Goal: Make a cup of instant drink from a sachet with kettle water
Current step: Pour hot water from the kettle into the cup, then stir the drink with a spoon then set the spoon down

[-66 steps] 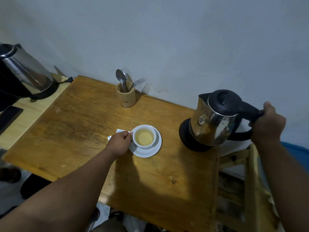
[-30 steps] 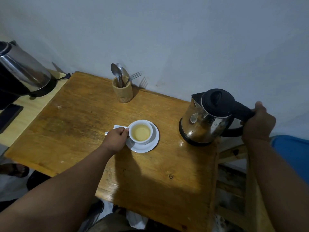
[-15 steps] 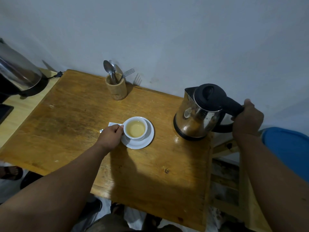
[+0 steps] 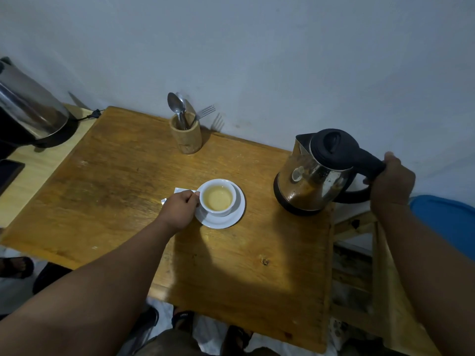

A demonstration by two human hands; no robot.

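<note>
- Your left hand [image 4: 180,210] is the nearer one to the work: its fingers [image 4: 191,199] are curled together against the left side of the cup [image 4: 218,197], at the handle; the handle itself is hidden, so whether they pinch it or only steady it cannot be told.
- The cup stands upright on its saucer [image 4: 237,214], near the middle of the wooden table [image 4: 123,181], and holds a pale yellowish liquid to well below the rim.
- A white sachet [image 4: 180,190] lies flat on the table, partly under your left hand and just beside the saucer; whether it is empty cannot be seen.
- Your right hand [image 4: 392,182] is wrapped closed round the black handle of the kettle [image 4: 316,173], which sits upright on its base at the table's right edge, spout turned toward the cup.
- Judgement: water is in; stirring is the likely remaining step. The decisive relation is this: the spoons [image 4: 176,106] stand upright in the wooden holder [image 4: 186,136] against the wall, beyond the cup and slightly left of it, bowls up and handles down, so the draw is straight upward.
- The holder lies nearer your left hand than your right; the right must first let go of the kettle.
</note>
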